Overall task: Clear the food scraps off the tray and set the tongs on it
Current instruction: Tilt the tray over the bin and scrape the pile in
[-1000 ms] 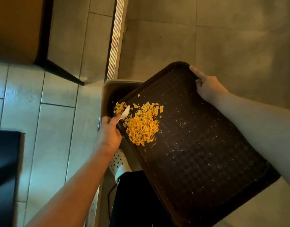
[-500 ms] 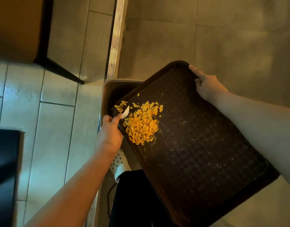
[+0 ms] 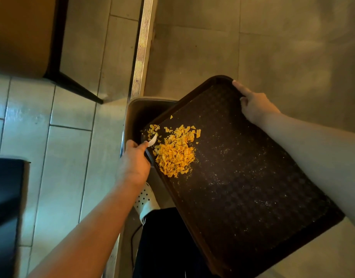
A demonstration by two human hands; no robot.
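Observation:
A dark brown tray [image 3: 252, 177] is held tilted, its lower left corner over an open grey bin [image 3: 136, 103]. A heap of orange food scraps [image 3: 176, 155] lies near that corner, and a smaller clump [image 3: 152, 129] sits right at the tray's edge. My left hand [image 3: 133, 163] grips a white utensil [image 3: 153, 140], of which only the tip shows, touching the scraps between the two clumps. My right hand [image 3: 254, 106] grips the tray's far rim, thumb on top. Fine crumbs speckle the rest of the tray.
A wooden table with a black leg [image 3: 72, 85] stands at the upper left. A metal floor strip [image 3: 141, 47] runs down to the bin. A dark block [image 3: 6, 197] sits at the left edge. My white dotted shoe [image 3: 145, 201] is below the bin.
The clump at the tray's corner has shrunk and shifted toward the bin. My left hand and the utensil tip have crept slightly upward. The right hand still holds the rim.

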